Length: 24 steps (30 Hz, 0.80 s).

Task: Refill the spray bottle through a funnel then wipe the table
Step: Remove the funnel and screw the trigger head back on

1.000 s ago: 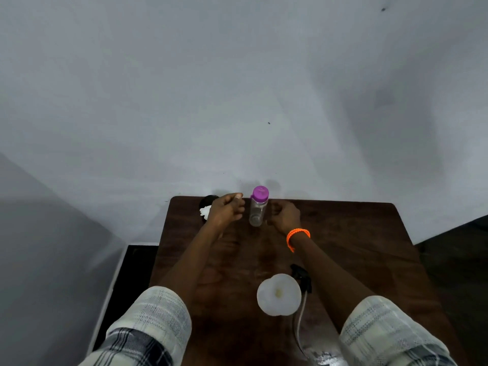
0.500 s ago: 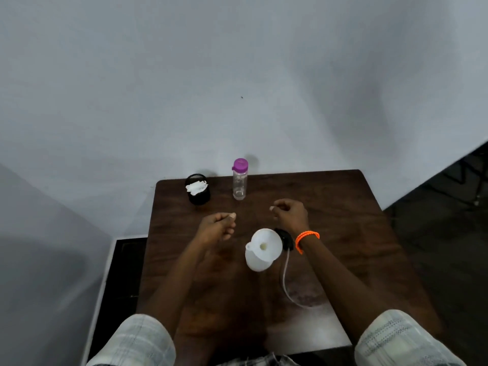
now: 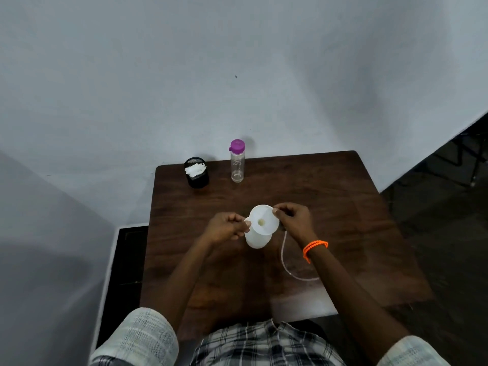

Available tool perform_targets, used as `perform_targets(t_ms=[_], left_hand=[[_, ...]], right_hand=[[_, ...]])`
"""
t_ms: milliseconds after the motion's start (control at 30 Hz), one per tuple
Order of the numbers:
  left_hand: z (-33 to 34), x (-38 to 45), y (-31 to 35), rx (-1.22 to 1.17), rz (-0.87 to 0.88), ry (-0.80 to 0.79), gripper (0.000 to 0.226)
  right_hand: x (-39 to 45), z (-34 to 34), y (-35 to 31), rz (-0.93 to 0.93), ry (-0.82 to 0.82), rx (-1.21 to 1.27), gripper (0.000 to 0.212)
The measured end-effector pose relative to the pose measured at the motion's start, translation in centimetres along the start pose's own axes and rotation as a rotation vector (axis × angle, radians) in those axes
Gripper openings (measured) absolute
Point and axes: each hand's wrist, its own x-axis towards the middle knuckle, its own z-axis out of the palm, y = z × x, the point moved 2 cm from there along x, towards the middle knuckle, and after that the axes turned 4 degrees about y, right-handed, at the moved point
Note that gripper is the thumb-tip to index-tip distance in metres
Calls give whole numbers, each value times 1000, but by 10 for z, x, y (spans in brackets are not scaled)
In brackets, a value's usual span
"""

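Observation:
A white funnel (image 3: 263, 220) sits in the neck of a white spray bottle (image 3: 257, 238) at the middle of the dark wooden table (image 3: 343, 207). My right hand (image 3: 293, 219), with an orange band at the wrist, pinches the funnel's right rim. My left hand (image 3: 227, 228) has its fingers curled against the bottle's left side. The black spray head is mostly hidden behind my right hand; its clear tube (image 3: 289, 265) trails toward me. A clear bottle with a purple cap (image 3: 237, 161) stands at the far edge.
A black mesh cup (image 3: 196, 173) holding white tissue stands at the table's far left corner, left of the purple-capped bottle. A grey wall rises right behind the table. Dark floor lies to the right and left of the table.
Both hands drew back from the purple-capped bottle at the far edge and came onto the funnel and spray bottle. The camera view tilted, showing more of the table.

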Motion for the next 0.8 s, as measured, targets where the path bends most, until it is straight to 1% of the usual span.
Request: perform_targets(t_ms=[100,200,300,400,533,667,800], left_hand=[[1,-1,1,-74,-10,33,21],[2,-2,5,-93,0,56,27],[4,1,5,-76,-13,74,33],[5,3,1,-69,-62,88,34],[2,4,1,-120,-98,58,33],[2,5,1,-97,-151,32,31],[2,4,2,-223,-192,7,30]], right_hand=[[-2,1,-1,27,17,93,9],[-2,2,-6,37,51,154,9],[0,7,-1,54,82,116,9],[0,12,3,74,99,99,10],[-2,11,-1,80,120,160,11],[-4,11,1,101,87,181,14],[-7,10,-3,89,80,250,7]])
